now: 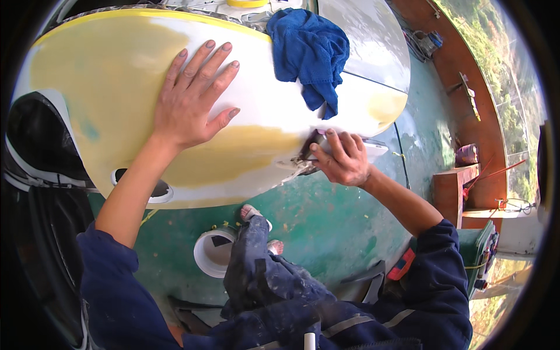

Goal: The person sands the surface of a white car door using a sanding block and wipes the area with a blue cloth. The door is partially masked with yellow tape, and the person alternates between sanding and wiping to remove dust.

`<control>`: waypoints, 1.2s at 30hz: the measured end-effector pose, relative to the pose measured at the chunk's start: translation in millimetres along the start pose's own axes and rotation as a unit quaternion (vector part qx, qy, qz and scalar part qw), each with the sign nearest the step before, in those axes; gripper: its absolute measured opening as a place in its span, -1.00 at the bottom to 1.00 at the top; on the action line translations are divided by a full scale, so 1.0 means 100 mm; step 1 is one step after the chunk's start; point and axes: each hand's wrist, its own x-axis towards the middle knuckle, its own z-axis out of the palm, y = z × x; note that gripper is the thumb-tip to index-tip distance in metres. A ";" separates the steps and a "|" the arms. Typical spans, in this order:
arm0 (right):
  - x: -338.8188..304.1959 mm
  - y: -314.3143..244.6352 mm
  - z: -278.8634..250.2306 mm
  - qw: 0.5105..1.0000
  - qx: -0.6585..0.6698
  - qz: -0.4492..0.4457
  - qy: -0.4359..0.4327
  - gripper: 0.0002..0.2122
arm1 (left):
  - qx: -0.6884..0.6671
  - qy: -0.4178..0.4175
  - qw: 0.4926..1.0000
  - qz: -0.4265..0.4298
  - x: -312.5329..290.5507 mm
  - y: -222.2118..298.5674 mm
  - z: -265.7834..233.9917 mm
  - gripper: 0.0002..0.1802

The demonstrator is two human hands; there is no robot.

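Left hand (189,99) lies flat, fingers spread, steadying the panel (116,76); right hand (341,158), at four o'clock, pinches sandpaper (315,146) against its edge.

Sanding piece (315,147) mostly hidden under right hand (341,160); panel (116,76) cut off at top.

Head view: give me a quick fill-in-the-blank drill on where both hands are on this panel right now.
1. The left hand lies flat, fingers spread, on the curved white and ____ body panel.
2. The right hand presses a small sanding piece against the panel's ____ edge.
3. A crumpled ____ cloth rests on top of the panel.
4. A white ____ stands on the green floor below the panel.

Missing words: yellow; lower; blue; bucket
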 end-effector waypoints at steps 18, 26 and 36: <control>0.67 -0.44 0.27 0.997 0.073 -0.012 0.007 -0.50 | 0.001 0.009 1.000 0.008 0.03 -0.02 0.04 -0.35; 0.32 -0.13 0.08 0.998 0.063 0.003 -0.028 -0.42 | 0.011 0.001 1.000 -0.005 0.09 0.02 0.02 -0.31; 0.07 0.07 0.03 0.999 0.040 -0.025 -0.008 -0.47 | 0.018 -0.015 0.999 -0.035 0.07 0.05 -0.05 -0.30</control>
